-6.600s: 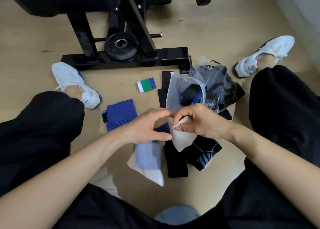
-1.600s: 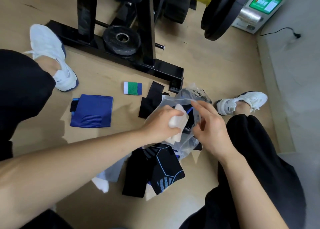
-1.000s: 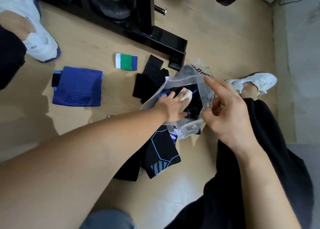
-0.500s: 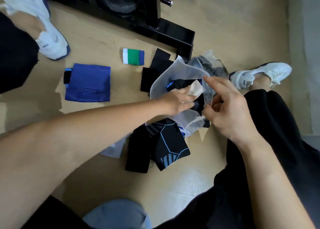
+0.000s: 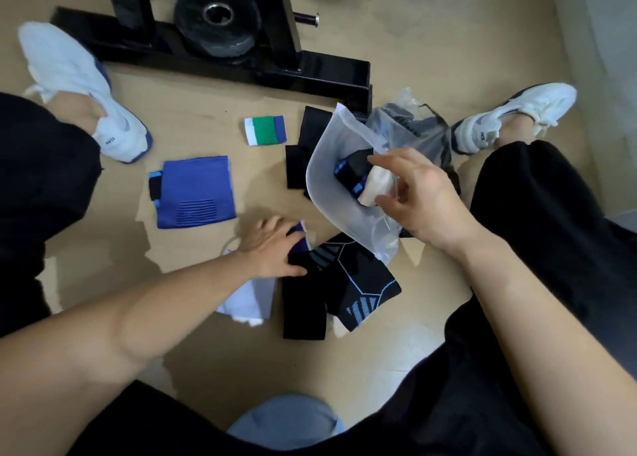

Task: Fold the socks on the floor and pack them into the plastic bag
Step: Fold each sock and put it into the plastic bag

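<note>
While the right hand hangs over the mouth of the plastic bag, its thumb and curled fingers pinching a fold of the clear rim, the left hand lies nearer and to the left on a loose pile, fingers spread and fairly straight, touching a purple sock without closing round it. That hand is blurred, so finer detail cannot be told. The bag rests on the wooden floor right of centre with its mouth gaping. Inside sit a folded white sock and, touching it on the far-left side, a black sock with blue trim. Just beyond the bag, to the far right, lies a second clear bag with dark contents. Black socks lie just left of the plastic bag, partly hidden under its wall. Farther left is a small folded green sock with white and blue bands, and nearer and left of that a folded blue sock lies flat by itself. In the near pile a patterned black sock with light-blue lines touches the bag's near end, a plain black sock overlaps its left side, and a pale sock shows under the left wrist. At the far edge stands a black machine frame carrying a weight plate. White shoes flank the scene left and right.
</note>
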